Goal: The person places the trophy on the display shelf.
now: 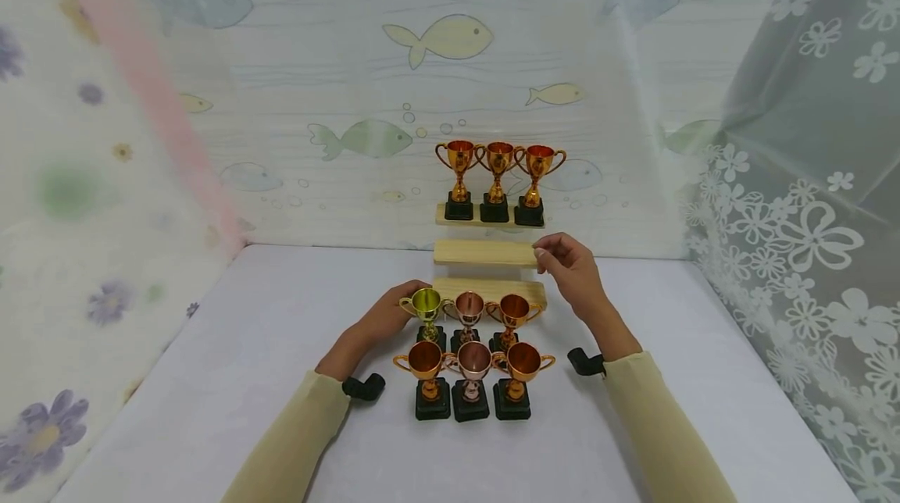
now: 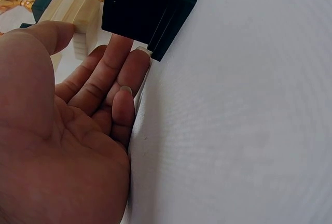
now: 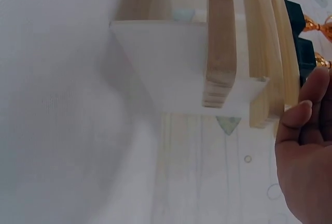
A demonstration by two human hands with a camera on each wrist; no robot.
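Note:
A three-tier wooden display stand (image 1: 485,253) is at the back of the table, its lower two steps bare. Three orange-gold trophy cups (image 1: 497,167) on black bases line the top step. My right hand (image 1: 576,272) pinches the right end of the middle step between thumb and fingers. At the lowest step's left end is my left hand (image 1: 383,317), fingers loosely extended. In the left wrist view, its thumb (image 2: 62,35) meets the wood, while its fingertips lie behind a trophy's black base (image 2: 137,14). The nearest cup is a yellow-gold trophy (image 1: 426,308).
Before the stand, trophies form two rows: a rose-coloured cup (image 1: 469,308) and an orange-gold cup (image 1: 514,311) behind, and another rose cup (image 1: 474,362) between two orange-gold ones in front. A fish-printed curtain (image 1: 281,97) hangs behind the white table (image 1: 281,315); lacy fabric (image 1: 808,253) drapes at right.

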